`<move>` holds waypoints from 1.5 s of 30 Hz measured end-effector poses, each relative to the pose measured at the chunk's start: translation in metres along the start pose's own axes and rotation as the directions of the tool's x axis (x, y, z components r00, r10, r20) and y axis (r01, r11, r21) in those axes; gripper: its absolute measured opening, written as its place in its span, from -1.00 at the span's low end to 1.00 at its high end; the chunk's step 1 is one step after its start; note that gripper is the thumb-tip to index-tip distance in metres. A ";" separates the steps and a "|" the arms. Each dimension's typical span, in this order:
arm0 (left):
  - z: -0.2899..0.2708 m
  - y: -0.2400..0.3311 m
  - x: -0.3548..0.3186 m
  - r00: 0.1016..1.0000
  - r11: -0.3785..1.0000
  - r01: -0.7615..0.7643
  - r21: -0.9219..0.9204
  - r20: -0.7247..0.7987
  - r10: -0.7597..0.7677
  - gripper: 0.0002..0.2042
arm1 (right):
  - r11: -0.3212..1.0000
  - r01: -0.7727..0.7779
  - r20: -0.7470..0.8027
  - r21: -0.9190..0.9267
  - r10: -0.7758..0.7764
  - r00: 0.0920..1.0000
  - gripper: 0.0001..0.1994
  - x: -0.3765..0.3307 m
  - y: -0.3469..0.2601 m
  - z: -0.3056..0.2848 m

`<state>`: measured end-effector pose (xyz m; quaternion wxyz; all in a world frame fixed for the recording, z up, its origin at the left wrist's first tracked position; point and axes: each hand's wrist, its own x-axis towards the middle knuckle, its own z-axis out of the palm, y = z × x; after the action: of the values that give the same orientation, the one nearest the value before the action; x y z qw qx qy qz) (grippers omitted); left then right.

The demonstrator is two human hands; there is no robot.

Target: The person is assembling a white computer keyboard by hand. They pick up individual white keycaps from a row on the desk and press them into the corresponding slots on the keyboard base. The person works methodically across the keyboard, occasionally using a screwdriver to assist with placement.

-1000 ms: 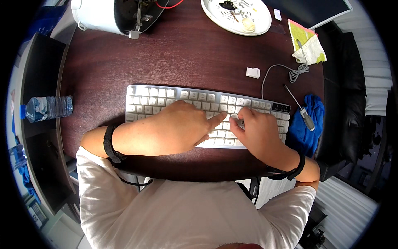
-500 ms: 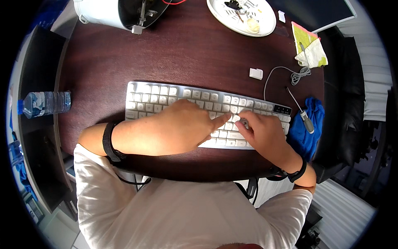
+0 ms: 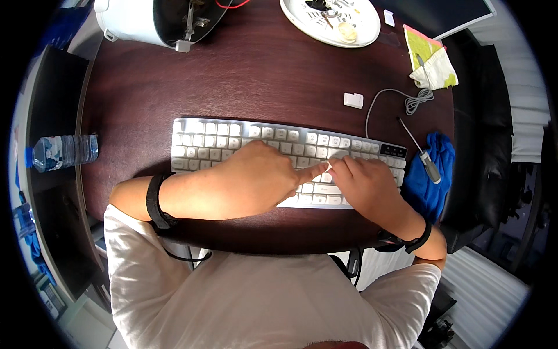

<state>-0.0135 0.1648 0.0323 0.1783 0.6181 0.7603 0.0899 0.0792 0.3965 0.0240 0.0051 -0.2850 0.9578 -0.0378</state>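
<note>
A white keyboard point(image 3: 195, 139) with a pale frame lies across the table in front of me. My left hand point(image 3: 264, 174) reaches over its middle, index finger stretched out to the right and the other fingers curled or hidden underneath. Over the right half, my right hand point(image 3: 369, 183) has its fingertips drawn together on a small white piece that looks like a keycap point(image 3: 330, 166). The left index fingertip touches or nearly touches this piece. Both hands cover many keys, and the right thumb is mostly hidden.
A screwdriver point(image 3: 429, 166) rests on a blue cloth point(image 3: 442, 152) at right. Beyond the keyboard are its coiled grey cable point(image 3: 419, 100), a small white block point(image 3: 353, 100), a yellow-green cloth point(image 3: 423, 49), a white plate point(image 3: 369, 29) with small parts, and a white appliance point(image 3: 125, 23). A water bottle point(image 3: 64, 152) lies left.
My right fingers have closed from a gap between thumb and index to fingertips together at the left index tip. The view has shifted slightly; the keyboard stays in place.
</note>
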 end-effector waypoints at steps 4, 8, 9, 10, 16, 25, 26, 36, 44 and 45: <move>0.002 0.002 0.001 1.000 1.000 0.012 0.021 0.003 -0.012 -0.38 | 0.997 -0.019 -0.047 0.068 0.023 0.999 -0.79 -0.001 0.002 0.005; 0.002 0.001 -0.001 0.999 1.000 -0.008 0.027 -0.032 0.008 -0.38 | 0.994 -0.013 -0.043 0.108 0.018 0.999 -0.77 -0.002 0.006 0.007; 0.002 0.001 -0.001 0.999 1.000 -0.009 0.028 -0.035 0.010 -0.39 | 0.995 -0.008 -0.058 0.104 0.014 0.998 -0.76 -0.002 0.006 0.008; 0.002 0.001 -0.001 0.999 1.000 -0.010 0.029 -0.037 0.011 -0.40 | 0.995 -0.004 -0.072 0.099 0.011 0.997 -0.75 -0.002 0.006 0.009; 0.002 0.003 -0.001 0.999 0.999 -0.007 0.038 -0.050 0.009 -0.44 | 0.998 0.016 -0.070 0.056 -0.012 0.997 -0.73 0.001 0.004 0.005; 0.001 0.006 0.001 1.000 0.999 0.011 0.048 0.004 -0.011 -0.42 | 0.992 0.014 -0.022 0.123 -0.011 1.000 -0.85 0.003 0.003 0.003; 0.002 0.007 0.002 1.000 0.998 0.018 0.062 0.006 -0.018 -0.42 | 0.991 0.004 -0.011 0.136 -0.003 1.000 -0.87 0.003 0.002 0.002; 0.004 0.009 0.001 1.000 0.994 0.028 0.105 0.004 -0.029 -0.37 | 0.967 0.012 -0.016 0.254 -0.008 1.000 -0.88 0.007 0.008 0.007; 0.002 0.009 0.001 1.000 0.996 0.001 0.089 -0.006 0.000 -0.34 | 0.939 -0.113 -0.005 0.326 0.121 0.993 -0.78 0.000 0.010 0.008; 0.003 0.009 0.002 1.000 0.996 -0.004 0.093 -0.002 0.004 -0.34 | 0.942 -0.097 -0.024 0.321 0.111 0.994 -0.78 0.000 0.010 0.009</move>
<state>-0.0051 0.1681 0.0327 0.1486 0.6273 0.7625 0.0556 0.0744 0.4041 0.0144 0.0330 -0.2285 0.9526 -0.1981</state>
